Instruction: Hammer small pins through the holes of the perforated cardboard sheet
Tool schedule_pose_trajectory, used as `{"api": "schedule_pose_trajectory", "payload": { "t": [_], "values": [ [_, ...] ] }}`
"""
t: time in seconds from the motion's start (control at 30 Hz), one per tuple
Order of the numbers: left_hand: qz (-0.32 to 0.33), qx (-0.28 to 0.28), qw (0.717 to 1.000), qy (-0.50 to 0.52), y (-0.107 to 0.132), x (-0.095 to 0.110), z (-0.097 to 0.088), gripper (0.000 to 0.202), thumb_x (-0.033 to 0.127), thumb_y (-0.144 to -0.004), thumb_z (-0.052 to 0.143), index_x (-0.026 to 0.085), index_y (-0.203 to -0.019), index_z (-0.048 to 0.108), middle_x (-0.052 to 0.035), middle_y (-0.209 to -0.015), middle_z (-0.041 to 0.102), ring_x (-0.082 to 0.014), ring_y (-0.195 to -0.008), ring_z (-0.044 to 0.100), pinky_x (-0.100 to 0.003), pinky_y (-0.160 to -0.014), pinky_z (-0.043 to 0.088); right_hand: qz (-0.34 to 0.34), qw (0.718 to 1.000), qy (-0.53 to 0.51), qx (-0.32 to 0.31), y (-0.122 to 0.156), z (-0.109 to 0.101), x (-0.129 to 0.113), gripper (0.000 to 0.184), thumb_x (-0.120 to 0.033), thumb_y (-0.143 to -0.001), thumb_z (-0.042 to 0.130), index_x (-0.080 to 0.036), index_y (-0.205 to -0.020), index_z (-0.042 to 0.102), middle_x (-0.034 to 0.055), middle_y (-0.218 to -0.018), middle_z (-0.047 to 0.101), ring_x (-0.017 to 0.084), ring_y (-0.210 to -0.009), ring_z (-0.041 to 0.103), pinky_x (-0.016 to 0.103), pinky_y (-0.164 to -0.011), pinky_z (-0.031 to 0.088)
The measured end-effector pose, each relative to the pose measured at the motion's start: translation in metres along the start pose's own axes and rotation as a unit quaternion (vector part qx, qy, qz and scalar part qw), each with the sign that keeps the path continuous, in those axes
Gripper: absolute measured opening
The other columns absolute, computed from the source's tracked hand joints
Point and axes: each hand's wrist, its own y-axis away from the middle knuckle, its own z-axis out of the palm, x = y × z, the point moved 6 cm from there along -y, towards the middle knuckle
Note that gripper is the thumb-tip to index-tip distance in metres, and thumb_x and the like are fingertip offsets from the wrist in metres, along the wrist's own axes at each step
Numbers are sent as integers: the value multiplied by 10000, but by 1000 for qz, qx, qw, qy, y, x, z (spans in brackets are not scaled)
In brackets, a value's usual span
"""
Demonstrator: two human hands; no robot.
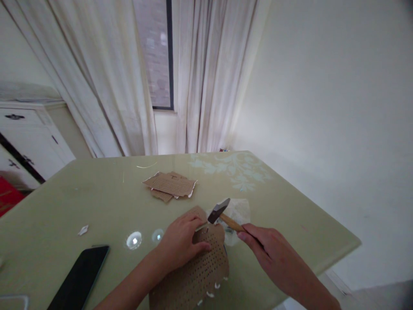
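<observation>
Brown perforated cardboard [196,275], left hand [180,241] spread atop, right hand [264,249] gripping hammer [218,211], unclear marks [174,186] on cardboard stack [161,195]

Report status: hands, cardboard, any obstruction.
Right hand gripping hammer. Left hand on perforated cardboard. Left fingers near hammer head; phone lies apart, at left.

The left forearm [138,275] slants in from the lower edge, its bare left grip [180,241] turned back-up, the thumb [201,246] and index finger [196,222] reaching rightward with a gap between them. From the lower right comes the right forearm [311,286], ending in a right grip [269,247] curled firmly closed, knuckles uppermost, just beside the left one.
</observation>
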Motion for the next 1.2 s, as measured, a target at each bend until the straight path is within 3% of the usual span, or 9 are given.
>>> {"api": "schedule_pose_trajectory", "payload": {
  "t": [0.17,0.33,0.6,0.73,0.8,0.9,1.03,1.1,1.2],
  "values": [
    [-34,-24,999,-25,6,-7,5,390,505,-862,827,227,-1132,790,-90,-1148,774,-332,-1079,719,-405,-925,522,-22,998,37,-41,-4,24,4,402,-456,-1148,450,-246,-978,749,72,-963,823,304,-937,770,384,-845,509],
    [-46,-31,997,-50,5,-7,5,433,534,-859,824,211,-1146,794,-110,-1157,778,-352,-1084,725,-426,-927,524,-19,999,36,-31,-4,27,3,395,-426,-1154,439,-244,-951,725,55,-911,814,275,-882,773,352,-797,503],
    [-46,-13,995,-86,7,4,0,462,545,-861,839,201,-1164,783,-132,-1235,770,-376,-1161,701,-487,-1018,517,-32,999,26,-1,-2,31,7,470,-502,-1143,398,-257,-960,755,78,-937,837,277,-873,792,348,-798,546],
    [-57,20,992,-107,21,4,-8,412,499,-960,750,206,-1249,750,-123,-1332,744,-368,-1243,665,-512,-1090,490,-23,1000,-15,8,2,26,13,454,-526,-1123,420,-279,-972,770,53,-920,843,267,-858,804,327,-782,567],
    [-88,40,987,-129,35,-11,-21,346,431,-1044,643,257,-1335,717,-77,-1377,737,-300,-1275,667,-430,-1110,491,-14,999,-41,8,5,24,18,458,-545,-1115,428,-285,-973,778,45,-909,846,263,-841,807,315,-761,572],
    [-213,49,952,-214,67,-61,-53,333,378,-1113,491,302,-1346,717,-30,-1383,747,-219,-1265,694,-317,-1090,499,-5,998,-57,1,12,24,27,474,-579,-1099,445,-293,-957,796,43,-883,849,263,-806,805,306,-745,577],
    [-361,62,886,-284,117,-133,-97,417,343,-1074,457,93,-1193,768,-242,-1238,762,-450,-1188,708,-566,-992,531,5,998,-55,5,18,28,36,469,-576,-1084,462,-292,-950,811,53,-916,861,264,-828,807,288,-729,578],
    [-407,61,862,-296,135,-157,-108,434,362,-1063,442,91,-1134,774,-265,-1223,757,-491,-1176,703,-602,-947,537,9,998,-61,7,18,30,36,462,-555,-1084,463,-285,-925,802,42,-854,848,249,-776,792,277,-702,565],
    [-436,52,848,-297,148,-176,-108,455,425,-1060,417,147,-1049,777,-237,-1199,772,-460,-1127,731,-559,-899,556,16,997,-73,-2,17,31,34,434,-520,-1084,467,-272,-927,786,14,-776,813,222,-714,762,266,-684,536]
  ]
}}
